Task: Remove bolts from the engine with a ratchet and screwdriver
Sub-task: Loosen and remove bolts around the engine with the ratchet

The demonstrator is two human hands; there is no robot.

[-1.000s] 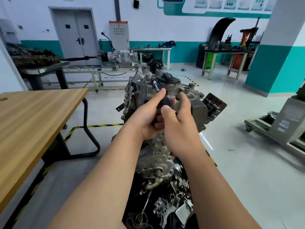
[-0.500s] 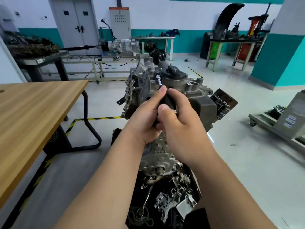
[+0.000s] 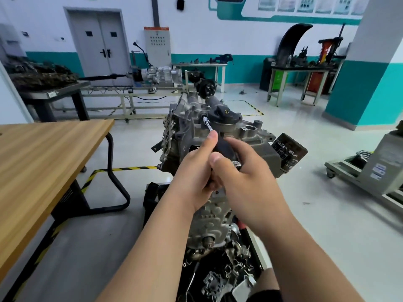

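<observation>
near the top of the engine (image 3: 181, 129), beside the oil cap (image 3: 224, 115), left hand (image 3: 196, 171) and right hand (image 3: 248, 179) both clench the screwdriver (image 3: 225, 149), whose tip, i judge, could slip off the bolt if tilted.

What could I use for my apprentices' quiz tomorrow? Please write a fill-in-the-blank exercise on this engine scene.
1. The left hand and the right hand both grip the tool, whose handle is ____.
2. The tool meets the engine beside a round black ____.
3. The wooden table stands on the person's ____ side.
Missing words: black; cap; left.
</observation>
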